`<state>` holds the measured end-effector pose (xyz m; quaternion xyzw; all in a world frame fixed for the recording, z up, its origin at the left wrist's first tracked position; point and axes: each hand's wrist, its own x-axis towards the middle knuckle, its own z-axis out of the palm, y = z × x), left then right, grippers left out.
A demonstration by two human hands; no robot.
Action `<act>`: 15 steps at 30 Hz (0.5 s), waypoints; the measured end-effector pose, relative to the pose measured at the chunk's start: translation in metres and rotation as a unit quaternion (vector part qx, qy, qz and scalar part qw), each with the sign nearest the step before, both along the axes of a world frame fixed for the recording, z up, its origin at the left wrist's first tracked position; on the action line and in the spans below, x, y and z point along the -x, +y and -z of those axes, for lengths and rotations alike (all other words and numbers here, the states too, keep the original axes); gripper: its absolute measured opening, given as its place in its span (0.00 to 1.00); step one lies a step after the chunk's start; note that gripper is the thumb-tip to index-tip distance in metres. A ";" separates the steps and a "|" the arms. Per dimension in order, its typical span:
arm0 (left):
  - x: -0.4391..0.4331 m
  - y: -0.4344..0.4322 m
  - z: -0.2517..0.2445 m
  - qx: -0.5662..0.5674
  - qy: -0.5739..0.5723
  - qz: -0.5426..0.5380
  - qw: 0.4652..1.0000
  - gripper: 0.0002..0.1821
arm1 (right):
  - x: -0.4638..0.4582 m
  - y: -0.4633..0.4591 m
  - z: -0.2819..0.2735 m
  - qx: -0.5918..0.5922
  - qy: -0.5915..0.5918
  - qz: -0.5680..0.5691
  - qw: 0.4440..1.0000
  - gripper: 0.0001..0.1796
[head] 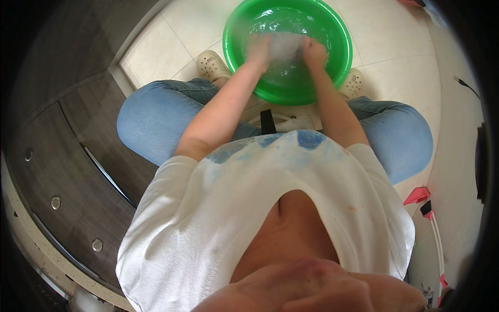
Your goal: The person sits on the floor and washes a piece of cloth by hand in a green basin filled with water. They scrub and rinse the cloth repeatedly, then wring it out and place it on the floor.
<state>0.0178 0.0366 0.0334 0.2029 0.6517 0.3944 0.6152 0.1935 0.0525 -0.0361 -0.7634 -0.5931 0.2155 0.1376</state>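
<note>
A round green plastic basin stands on the tiled floor between my feet, with clear, rippling water in it. Over the water a whitish cloth, blurred by motion, stretches between my two hands. My left hand grips its left end, and my right hand has the right end in closed fingers. Both hands are inside the basin's rim. Whether the cloth's underside touches the water I cannot tell.
Beige clogs on my feet flank the basin. Dark wood-grain cabinet doors line the left side. Along the right wall lean a red dustpan and a brush with a pale handle. A black cable end shows farther up.
</note>
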 end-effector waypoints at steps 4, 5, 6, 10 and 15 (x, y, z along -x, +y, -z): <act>0.015 -0.001 -0.011 0.076 -0.017 -0.071 0.994 0.38 | -0.015 -0.008 0.036 0.099 0.052 0.014 0.994 0.19; 0.015 -0.001 -0.013 0.091 -0.024 -0.052 0.994 0.38 | -0.013 -0.013 0.043 0.129 0.048 -0.040 0.990 0.19; 0.014 -0.001 -0.015 0.094 -0.030 -0.038 0.994 0.39 | -0.012 -0.015 0.047 0.180 0.040 -0.096 0.978 0.19; 0.009 0.001 -0.013 0.111 -0.033 -0.006 0.993 0.38 | -0.011 -0.018 0.049 0.258 0.097 -0.117 0.954 0.21; 0.016 -0.002 -0.012 0.107 -0.019 -0.008 0.994 0.36 | -0.014 -0.009 0.023 0.212 0.054 0.022 0.976 0.23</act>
